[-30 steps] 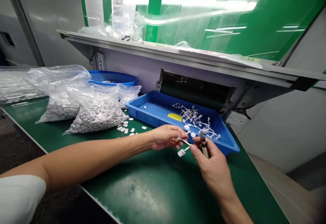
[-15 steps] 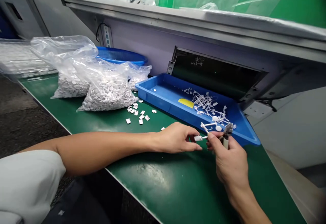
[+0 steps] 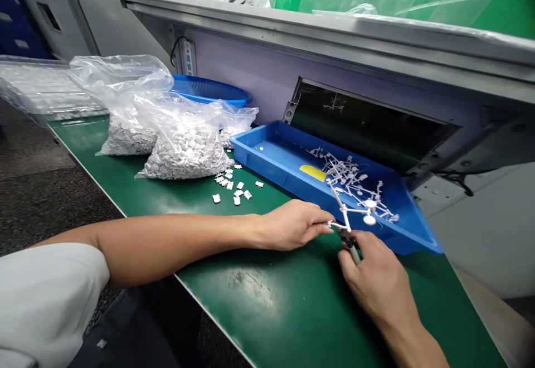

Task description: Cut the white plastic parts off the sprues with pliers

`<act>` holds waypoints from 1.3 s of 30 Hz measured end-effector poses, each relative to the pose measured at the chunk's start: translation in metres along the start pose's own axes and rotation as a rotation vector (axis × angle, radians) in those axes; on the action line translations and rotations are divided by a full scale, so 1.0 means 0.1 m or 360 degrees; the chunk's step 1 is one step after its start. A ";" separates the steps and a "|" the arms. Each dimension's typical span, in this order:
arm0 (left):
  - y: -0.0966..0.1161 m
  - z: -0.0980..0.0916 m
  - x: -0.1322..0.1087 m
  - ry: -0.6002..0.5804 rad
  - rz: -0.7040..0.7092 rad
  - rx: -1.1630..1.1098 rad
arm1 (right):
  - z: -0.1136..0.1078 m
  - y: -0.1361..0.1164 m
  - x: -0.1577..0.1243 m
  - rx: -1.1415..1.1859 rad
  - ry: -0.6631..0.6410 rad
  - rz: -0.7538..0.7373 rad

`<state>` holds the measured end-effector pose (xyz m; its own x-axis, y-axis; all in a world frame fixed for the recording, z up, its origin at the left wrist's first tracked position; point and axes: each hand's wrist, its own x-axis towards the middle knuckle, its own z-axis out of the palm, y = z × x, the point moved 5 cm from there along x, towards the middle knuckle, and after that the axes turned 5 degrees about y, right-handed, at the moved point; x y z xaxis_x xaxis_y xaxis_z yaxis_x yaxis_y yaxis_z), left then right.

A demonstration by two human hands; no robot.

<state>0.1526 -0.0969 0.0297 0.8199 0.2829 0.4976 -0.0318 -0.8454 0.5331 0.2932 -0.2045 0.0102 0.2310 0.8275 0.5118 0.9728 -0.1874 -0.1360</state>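
Between its fingertips my left hand (image 3: 297, 226) pinches one end of a branching white plastic sprue (image 3: 346, 217), whose round tabs stick out to the right. My right hand (image 3: 378, 279) is closed around the handles of small nippers (image 3: 350, 244), their jaws up against the lower part of the sprue. Whether the jaws are closed on the plastic I cannot tell. Just behind both hands sits a blue tray (image 3: 267, 164) with a tangle of white sprues (image 3: 349, 173) in its right half. Several small white plastic parts (image 3: 238, 193) lie loose on the green table left of the tray.
Clear bags of white parts (image 3: 188, 148) stand on the green table (image 3: 251, 295) at the left, before a blue basket (image 3: 209, 89). Clear plastic trays (image 3: 37, 86) are stacked at the far left. A metal-edged shelf (image 3: 317, 36) overhangs the back.
My left hand has taken hold of the sprue, which my right hand held beside the nippers before. My right hand has let it go and brought the nippers' jaws to it. The view has shifted slightly.
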 end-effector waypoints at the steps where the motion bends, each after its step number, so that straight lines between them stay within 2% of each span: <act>1: 0.01 0.01 0.00 -0.0007 -0.0017 -0.0017 | -0.01 -0.02 0.00 -0.0014 0.0021 -0.0038; 9: 0.02 0.02 0.00 -0.0029 -0.0060 -0.0078 | -0.01 -0.08 -0.01 -0.0091 0.0062 -0.0208; 14: 0.03 0.03 0.00 -0.0073 -0.0031 -0.0115 | 0.00 -0.07 -0.01 -0.0075 0.0045 -0.0192; 30: 0.01 0.02 0.00 -0.0017 -0.0094 -0.0183 | -0.01 -0.08 -0.02 0.0012 0.0093 -0.0202; 39: 0.02 0.02 0.00 -0.0095 -0.0033 -0.0151 | 0.04 -0.05 -0.04 -0.0072 -0.0039 -0.0197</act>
<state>0.1539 -0.0989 0.0297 0.8536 0.2699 0.4456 -0.0663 -0.7921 0.6068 0.2877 -0.2045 0.0056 0.1091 0.8583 0.5014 0.9938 -0.1061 -0.0346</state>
